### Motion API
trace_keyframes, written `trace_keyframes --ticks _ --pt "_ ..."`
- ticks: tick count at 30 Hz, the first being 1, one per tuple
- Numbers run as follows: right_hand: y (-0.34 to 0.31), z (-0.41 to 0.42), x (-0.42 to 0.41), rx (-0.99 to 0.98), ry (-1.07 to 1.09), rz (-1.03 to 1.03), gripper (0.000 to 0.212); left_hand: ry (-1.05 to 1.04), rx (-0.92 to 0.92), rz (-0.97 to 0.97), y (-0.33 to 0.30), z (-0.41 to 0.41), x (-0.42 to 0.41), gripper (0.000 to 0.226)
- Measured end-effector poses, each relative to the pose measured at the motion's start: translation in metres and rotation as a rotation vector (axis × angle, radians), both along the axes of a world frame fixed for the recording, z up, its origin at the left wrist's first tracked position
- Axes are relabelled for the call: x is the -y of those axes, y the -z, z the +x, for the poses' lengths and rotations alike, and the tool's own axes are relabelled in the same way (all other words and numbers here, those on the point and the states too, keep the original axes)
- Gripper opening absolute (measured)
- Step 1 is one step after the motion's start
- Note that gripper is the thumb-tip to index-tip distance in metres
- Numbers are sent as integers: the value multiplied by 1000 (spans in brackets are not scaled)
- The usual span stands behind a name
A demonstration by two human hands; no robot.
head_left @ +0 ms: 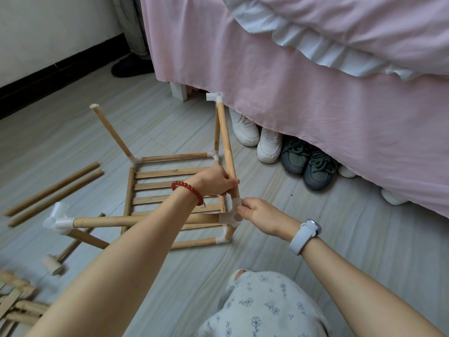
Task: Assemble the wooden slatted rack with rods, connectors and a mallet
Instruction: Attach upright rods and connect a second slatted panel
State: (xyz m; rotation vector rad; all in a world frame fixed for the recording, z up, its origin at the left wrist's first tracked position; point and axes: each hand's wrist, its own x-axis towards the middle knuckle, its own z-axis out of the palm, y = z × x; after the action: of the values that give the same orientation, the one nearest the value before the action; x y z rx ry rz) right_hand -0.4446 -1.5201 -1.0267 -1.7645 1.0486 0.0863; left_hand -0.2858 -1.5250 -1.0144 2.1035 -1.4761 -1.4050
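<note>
Rack frame (175, 190) sits centre frame on the floor, roughly half built. Bottom slatted shelf is in, framed by rods and white corner connectors. Uprights are seated at the corners; the upper-left one (110, 131) has a bare top end (no connector yet).

In hand: rod (224, 139) with a connector (214, 96) on its far end. Long axis runs from centre frame up toward the bed skirt, far end tilted away. Left hand (213, 182) is wrapped round its lower part. Right hand (261, 216) pinches the connector (234, 216) the rod's lower end goes into. A horizontal rod (145, 221) runs left from that joint to another connector (58, 218) at lower left.

Judgement: top rectangle is about half done. Left to do: remaining top rods, second slat panel (17, 305) (bottom-left corner), then tapping joints home.

Mallet (54, 263) lies on the floor at lower left, untouched. Two spare rods (53, 190) lie at left. Shoes (286, 152) under the bed at right.
</note>
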Motion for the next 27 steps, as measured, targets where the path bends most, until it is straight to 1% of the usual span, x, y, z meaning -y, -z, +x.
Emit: trace_keyframes --ticks 2,4,6,8,10,12,14,15,16,18,19,21,23,25,27 --pt "1 1 -1 -14 9 -4 31 8 -14 7 0 2 -3 30" --pt "5 0 -1 -29 -3 -21 36 -40 -93 1 3 2 -9 30" --pt "7 -1 -2 6 -1 -20 33 -125 -191 -25 7 1 -15 31" --pt "11 -2 -5 72 76 7 30 -192 -224 -48 10 0 -18 29" --pt "14 -2 -7 145 196 82 25 -217 -239 -55 10 0 -19 27" --pt "14 1 -7 230 299 242 17 -204 -254 -42 7 0 -22 23" --pt "13 6 -6 282 371 354 22 -215 -271 -40 5 1 -26 22" --pt "12 9 -5 295 408 370 27 -222 -246 -62 4 1 -30 22" --pt "10 12 -3 300 443 367 30 -220 -173 -121 3 2 -35 24" --pt "8 18 2 303 489 373 29 -185 53 -302 3 3 -50 27" --pt "8 21 5 314 507 402 27 -155 157 -385 2 2 -61 27" --pt "7 24 13 349 541 493 26 -43 278 -486 2 0 -82 30" --pt "8 30 19 381 561 569 26 99 365 -524 6 -4 -98 43" --pt "5 37 27 420 604 610 25 218 520 -505 15 -7 -103 58" --pt "3 46 37 508 698 719 25 263 658 -512 25 -9 -102 59"
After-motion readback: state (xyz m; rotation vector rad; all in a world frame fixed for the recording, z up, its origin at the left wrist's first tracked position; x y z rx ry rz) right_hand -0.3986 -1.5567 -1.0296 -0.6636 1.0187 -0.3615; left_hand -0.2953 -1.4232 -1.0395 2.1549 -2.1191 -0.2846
